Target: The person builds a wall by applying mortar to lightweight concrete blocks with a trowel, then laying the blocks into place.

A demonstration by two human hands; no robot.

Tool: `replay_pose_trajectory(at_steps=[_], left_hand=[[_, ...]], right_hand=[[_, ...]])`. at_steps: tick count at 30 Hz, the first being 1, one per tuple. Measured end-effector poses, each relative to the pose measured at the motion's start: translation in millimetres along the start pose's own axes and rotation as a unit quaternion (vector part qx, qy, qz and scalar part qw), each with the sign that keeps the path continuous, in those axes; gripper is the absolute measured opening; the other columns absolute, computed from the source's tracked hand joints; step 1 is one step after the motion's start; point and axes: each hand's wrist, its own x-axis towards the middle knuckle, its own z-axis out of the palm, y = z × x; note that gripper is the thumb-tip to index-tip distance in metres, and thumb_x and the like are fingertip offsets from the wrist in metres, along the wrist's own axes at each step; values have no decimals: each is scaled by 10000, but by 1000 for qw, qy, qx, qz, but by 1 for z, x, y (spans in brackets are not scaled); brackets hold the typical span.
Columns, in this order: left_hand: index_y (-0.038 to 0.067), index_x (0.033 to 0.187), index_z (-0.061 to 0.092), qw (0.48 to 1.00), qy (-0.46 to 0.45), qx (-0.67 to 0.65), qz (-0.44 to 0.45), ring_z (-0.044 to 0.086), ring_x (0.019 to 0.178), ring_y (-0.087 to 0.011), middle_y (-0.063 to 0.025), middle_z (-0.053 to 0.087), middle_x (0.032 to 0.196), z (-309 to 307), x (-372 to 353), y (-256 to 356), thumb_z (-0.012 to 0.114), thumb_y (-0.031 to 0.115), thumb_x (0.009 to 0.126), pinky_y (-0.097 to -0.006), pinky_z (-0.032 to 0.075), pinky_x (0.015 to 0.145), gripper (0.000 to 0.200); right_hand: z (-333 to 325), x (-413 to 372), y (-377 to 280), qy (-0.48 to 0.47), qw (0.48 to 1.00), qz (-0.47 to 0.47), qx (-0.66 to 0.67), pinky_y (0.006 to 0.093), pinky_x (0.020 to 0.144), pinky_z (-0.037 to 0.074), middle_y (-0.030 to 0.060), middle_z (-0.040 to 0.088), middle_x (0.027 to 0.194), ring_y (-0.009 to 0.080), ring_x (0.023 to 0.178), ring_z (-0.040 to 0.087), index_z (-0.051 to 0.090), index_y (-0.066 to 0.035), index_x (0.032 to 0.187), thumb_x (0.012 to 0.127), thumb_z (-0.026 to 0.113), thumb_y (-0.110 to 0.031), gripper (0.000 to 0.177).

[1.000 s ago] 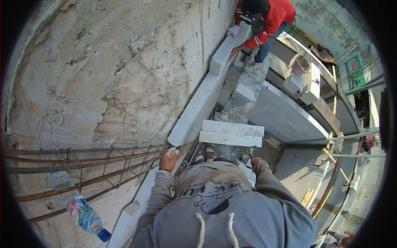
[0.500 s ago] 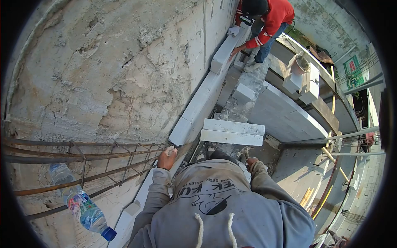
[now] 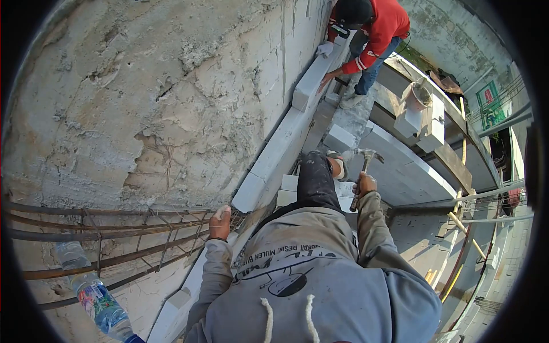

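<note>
My right hand (image 3: 366,184) is closed round the handle of a claw hammer (image 3: 370,155). The hammer's metal head points up and away from me, above the walkway. On the other side, my left hand (image 3: 219,223) has its fingers curled, with something white around the fingertips. It is beside the near end of a row of white blocks (image 3: 250,191) along the wall and close to the ends of a rusty rebar cage (image 3: 143,228). What the left fingers grip, if anything, is hidden.
My raised knee (image 3: 315,174) covers part of the white blocks (image 3: 289,184) in front of me. A co-worker in a red top (image 3: 382,31) bends over the block row ahead. A bucket (image 3: 419,96) stands by blocks at right. A plastic bottle (image 3: 100,297) is behind the rebar.
My right hand has lifted the hammer forward and up. One leg has come up and forward, over the blocks ahead. My left hand has shifted slightly left.
</note>
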Motion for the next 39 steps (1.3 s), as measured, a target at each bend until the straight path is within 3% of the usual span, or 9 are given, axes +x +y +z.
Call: replay_pose_trajectory(at_steps=[2, 5, 8, 11, 15, 20, 27, 30, 39], left_hand=[[-30, 1018, 593, 1000, 17, 10, 10, 595, 887, -226, -163, 633, 937, 16, 18, 21, 535, 292, 838, -304, 433, 793, 373], [-47, 963, 604, 995, 39, 44, -75, 591, 818, -239, -183, 633, 878, 62, 69, 43, 527, 315, 840, -333, 425, 713, 390], [-62, 870, 597, 998, 14, 48, -40, 499, 674, -143, -63, 578, 711, 157, 159, 60, 494, 350, 842, -283, 392, 611, 426], [-59, 856, 604, 995, -67, 80, -2, 533, 694, -163, -86, 588, 722, 272, 263, 103, 503, 390, 839, -297, 407, 633, 461], [-70, 893, 607, 979, -91, 166, -78, 589, 828, -276, -189, 625, 852, 435, 432, 114, 516, 531, 783, -348, 427, 731, 618], [-146, 1000, 510, 960, -51, 229, -154, 534, 981, -400, -320, 543, 1013, 541, 528, 153, 494, 650, 722, -405, 415, 838, 844], [-119, 872, 559, 983, 34, 156, -94, 596, 817, -340, -248, 605, 856, 554, 536, 111, 609, 540, 721, -367, 452, 717, 678], [-133, 1020, 473, 970, -14, 192, -148, 544, 974, -392, -303, 544, 1024, 547, 531, 135, 582, 560, 732, -397, 423, 839, 758], [-142, 1000, 500, 974, -47, 163, -148, 546, 968, -385, -305, 551, 1008, 543, 543, 119, 612, 563, 707, -386, 423, 835, 771]], right_hand=[[18, 17, -12, 6, 995, -74, 59, 307, 416, 402, 15, 425, 593, 152, 466, 444, 464, -78, 807, 874, 461, -340, 270], [49, 74, -34, -75, 993, 13, 92, 281, 398, 354, 16, 425, 597, 140, 446, 408, 449, -59, 840, 876, 447, -408, 352], [100, 170, -40, -118, 964, 125, 203, 272, 366, 299, 4, 391, 568, 129, 410, 347, 441, -66, 801, 894, 389, -442, 391], [163, 262, -43, -102, 937, 181, 282, 259, 359, 266, -15, 376, 537, 123, 400, 332, 435, -95, 752, 879, 362, -522, 452], [231, 374, -55, -84, 916, 226, 321, 265, 360, 270, -21, 379, 522, 121, 398, 325, 446, -106, 711, 892, 357, -496, 440], [279, 451, -68, -118, 892, 259, 352, 298, 381, 309, 4, 411, 540, 152, 414, 372, 445, -99, 721, 893, 369, -475, 421], [318, 485, -86, -74, 887, 258, 376, 292, 402, 313, 21, 416, 577, 154, 446, 378, 430, -67, 754, 903, 330, -478, 449], [310, 483, -92, -105, 902, 267, 321, 294, 397, 312, 16, 404, 583, 152, 445, 370, 429, -67, 769, 903, 335, -472, 437], [308, 480, -95, -56, 911, 227, 340, 313, 393, 346, 20, 408, 582, 162, 437, 396, 434, -75, 767, 894, 364, -464, 415]])
